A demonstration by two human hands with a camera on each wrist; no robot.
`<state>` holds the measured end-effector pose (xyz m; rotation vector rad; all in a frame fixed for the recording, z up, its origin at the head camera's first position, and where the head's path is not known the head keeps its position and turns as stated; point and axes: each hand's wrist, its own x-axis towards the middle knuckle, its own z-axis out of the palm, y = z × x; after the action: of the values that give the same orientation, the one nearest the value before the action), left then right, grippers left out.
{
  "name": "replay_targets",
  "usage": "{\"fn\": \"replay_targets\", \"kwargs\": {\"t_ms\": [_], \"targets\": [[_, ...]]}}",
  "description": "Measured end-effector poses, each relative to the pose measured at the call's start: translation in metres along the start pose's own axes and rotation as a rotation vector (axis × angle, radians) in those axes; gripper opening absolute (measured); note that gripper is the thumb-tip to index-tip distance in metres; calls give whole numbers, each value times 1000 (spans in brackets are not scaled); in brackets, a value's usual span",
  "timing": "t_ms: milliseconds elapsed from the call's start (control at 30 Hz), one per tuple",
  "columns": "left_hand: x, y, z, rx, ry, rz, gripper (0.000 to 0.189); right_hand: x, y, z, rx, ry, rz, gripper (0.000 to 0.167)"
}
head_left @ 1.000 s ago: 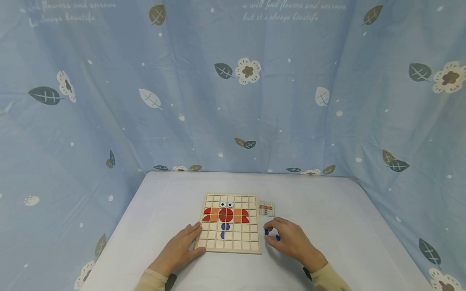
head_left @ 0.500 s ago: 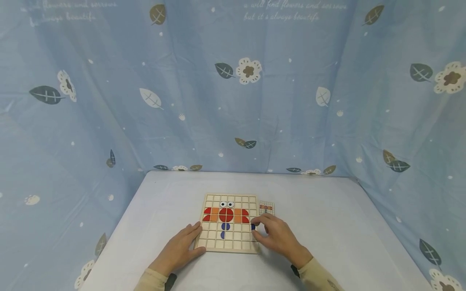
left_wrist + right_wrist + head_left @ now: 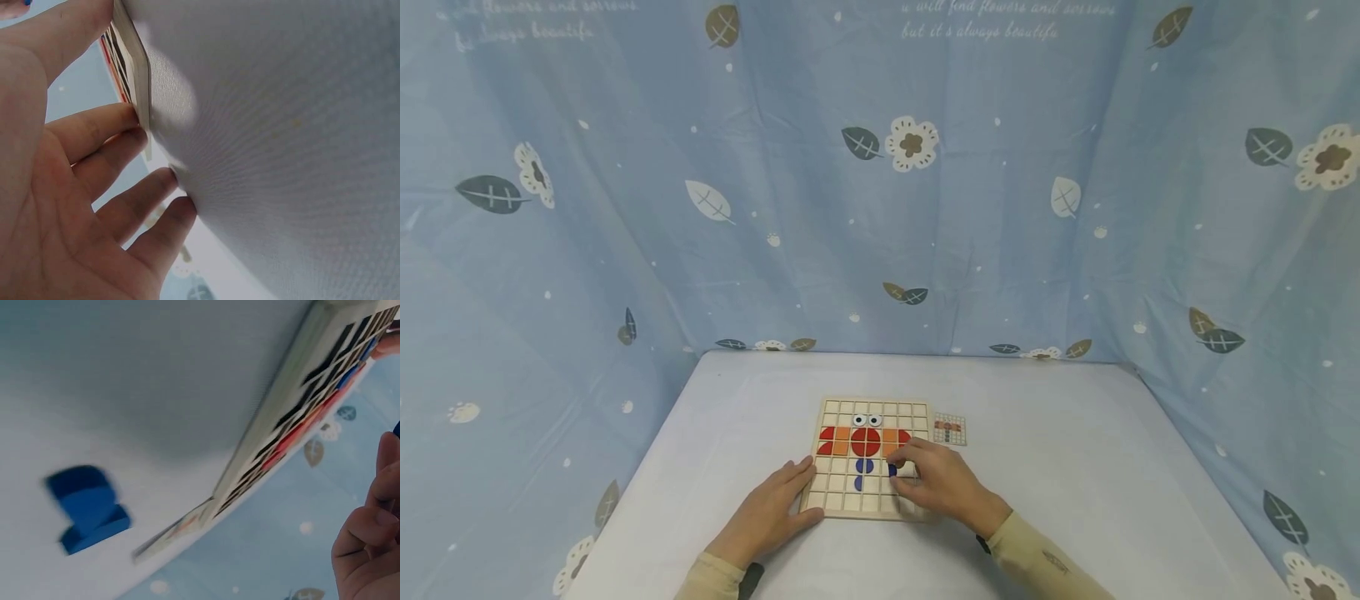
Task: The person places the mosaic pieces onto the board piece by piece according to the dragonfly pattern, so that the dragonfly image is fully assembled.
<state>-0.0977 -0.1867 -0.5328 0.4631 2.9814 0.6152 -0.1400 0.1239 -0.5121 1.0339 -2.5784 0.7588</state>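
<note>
My left hand (image 3: 767,515) rests at the left edge of a wooden grid board (image 3: 838,514), its fingers spread and nearly straight. The left wrist view shows a thumb and fingertips (image 3: 125,115) against the board's side. Over the right half of the board, my right hand (image 3: 951,487) pinches a small blue mosaic piece (image 3: 892,471) between thumb and fingers. Set in the grid are a red circle (image 3: 866,442), orange squares (image 3: 842,442), two eye pieces (image 3: 867,420) and several blue rounded pieces (image 3: 864,466).
A small pattern card (image 3: 950,429) lies just right of the board. Loose blue pieces (image 3: 87,506) sit on the white table in the right wrist view; my right hand and arm hide them in the head view. A blue curtain (image 3: 880,208) surrounds the table.
My right hand has moved left with the blue piece, from the table beside the board to over its grid. The left hand has stayed at the board's edge.
</note>
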Motion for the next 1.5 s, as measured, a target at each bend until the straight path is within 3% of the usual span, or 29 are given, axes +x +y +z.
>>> {"fn": "replay_targets", "kwargs": {"t_ms": [267,600,1067,1500], "targets": [[1,-2,1,16,19,21,75,16,-9,10,4,-56,38,21],[0,-3,0,11,30,37,73,25,-22,22,-9,-211,148,22],[-1,-3,0,10,36,46,72,30,-26,34,-81,-252,184,22],[-1,-3,-1,6,40,58,72,34,-30,36,-82,-285,220,22]]}}
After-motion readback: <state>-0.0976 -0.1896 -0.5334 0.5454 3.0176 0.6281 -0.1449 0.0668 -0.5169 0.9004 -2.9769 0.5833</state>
